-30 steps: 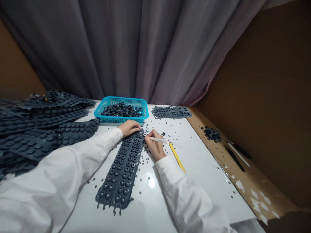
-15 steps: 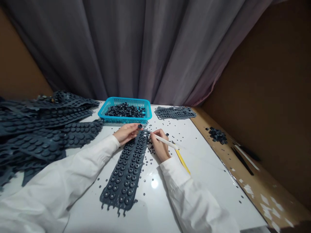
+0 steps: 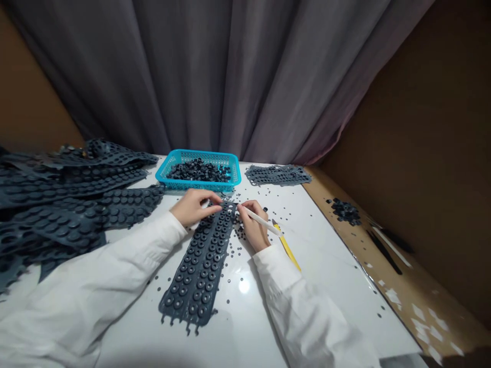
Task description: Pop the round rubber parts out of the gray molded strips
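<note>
A dark grey rubber sheet (image 3: 203,266) with rows of ring-shaped knobs lies lengthwise in front of me, a ragged fringe at its near end. My left hand (image 3: 195,207) is at its far end, thumb and forefinger closing on the sheet there; the other fingers are partly hidden. Just right of that end, my right hand (image 3: 253,225) grips a slim white stick (image 3: 263,221), its tip hidden by the fingertips near the sheet's edge. Beside this hand lies a yellow craft knife (image 3: 288,250). Small dark discs (image 3: 240,232) are scattered around the sheet.
A blue basket (image 3: 160,176) of small black rubber pieces stands behind the sheet. Knobbed sheets (image 3: 69,220) are heaped at left; a perforated sheet (image 3: 278,175) lies back right. On the brown board are a pile of black pieces (image 3: 345,211), dark tools (image 3: 385,253) and white scraps (image 3: 422,327).
The small black rubber piece in my left fingers is no longer seen there. That hand has come down onto the sheet's far end. My right hand and its stick have barely moved.
</note>
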A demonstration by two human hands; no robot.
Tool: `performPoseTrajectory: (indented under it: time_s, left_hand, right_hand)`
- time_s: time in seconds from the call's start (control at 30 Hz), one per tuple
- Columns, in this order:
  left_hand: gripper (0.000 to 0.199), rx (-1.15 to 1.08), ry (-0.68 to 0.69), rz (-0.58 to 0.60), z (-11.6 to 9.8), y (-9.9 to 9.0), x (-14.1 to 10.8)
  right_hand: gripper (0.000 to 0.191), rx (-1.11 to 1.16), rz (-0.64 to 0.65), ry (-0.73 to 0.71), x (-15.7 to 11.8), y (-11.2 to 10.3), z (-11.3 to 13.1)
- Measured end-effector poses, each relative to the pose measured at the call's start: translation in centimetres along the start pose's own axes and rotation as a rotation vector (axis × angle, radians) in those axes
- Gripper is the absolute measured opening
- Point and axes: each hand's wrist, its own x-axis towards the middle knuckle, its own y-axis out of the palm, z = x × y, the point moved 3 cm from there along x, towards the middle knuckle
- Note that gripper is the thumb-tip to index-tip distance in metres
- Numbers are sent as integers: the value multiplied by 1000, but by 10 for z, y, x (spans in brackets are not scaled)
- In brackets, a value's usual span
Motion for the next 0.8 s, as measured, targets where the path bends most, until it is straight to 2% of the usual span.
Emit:
performPoseTrajectory:
  time_s: [0.07,0.13,0.2,0.27,0.33,0.43,0.53,0.67,0.8]
  left_hand:
    - [18,341,138,19,-3,-18,6]
    - [18,405,98,-3,0,-29,10]
    - [23,199,-49,-65,4,-32,10]
    - [30,-149,-197,-104,7,-26,7]
    - [35,-464,-286,-75,7,-15,2]
    - [37,-731,-330,-1,1,-2,-5]
    - [37,-838,-331,61,-7,6,-10]
    - [37,-867,-328,126,-14,12,-14]
    - [43,-851,-338,124,-14,15,-16]
  right_hand:
    - [23,4,4,6,0,1,0]
    - [23,-2,11,5,0,1,0]
    - [23,-6,15,-1,0,2,1]
    - [22,-4,18,-2,0,2,1]
    - [21,0,20,4,0,2,1]
    - [22,2,27,4,0,2,0]
    - [24,20,30,3,0,2,-1]
    - [25,56,17,15,0,2,-1]
    - [29,200,14,22,-4,0,9]
